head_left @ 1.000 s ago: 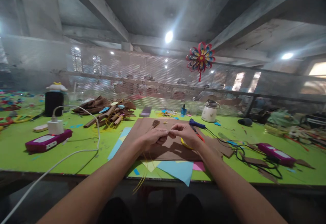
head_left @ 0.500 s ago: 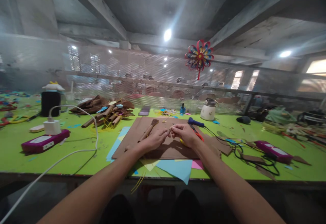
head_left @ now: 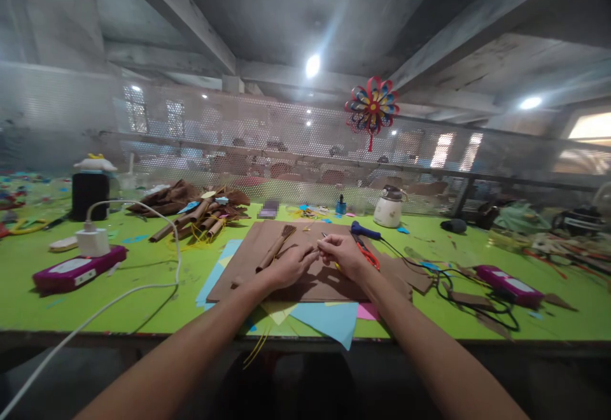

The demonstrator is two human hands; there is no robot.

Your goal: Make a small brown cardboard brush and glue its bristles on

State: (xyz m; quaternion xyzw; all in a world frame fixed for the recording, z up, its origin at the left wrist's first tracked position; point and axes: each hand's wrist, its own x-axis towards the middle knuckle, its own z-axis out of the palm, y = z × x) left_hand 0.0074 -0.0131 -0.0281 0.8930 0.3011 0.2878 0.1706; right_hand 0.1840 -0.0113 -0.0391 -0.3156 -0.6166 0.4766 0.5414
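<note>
Green covers the long table (head_left: 143,280), and a metal mesh fence stands behind it with a paper pinwheel (head_left: 372,106) hanging up high. From the head camera, both arms reach out over a brown board (head_left: 305,283) that lies on sheets of colored paper (head_left: 329,318). The left hand (head_left: 286,265) and the right hand (head_left: 344,256) meet over the middle of the board, fingertips almost touching. Both hands look pinched shut on something thin and small between them; it is too tiny to tell what it is. A rolled brown stick with a frayed end (head_left: 275,248) lies on the board just beside the left hand. Red scissors (head_left: 366,253) lie near the right hand. This looks like fine work with the fingertips, perhaps twisting or tying, so the next move likely needs a slow, steady pinch.
</note>
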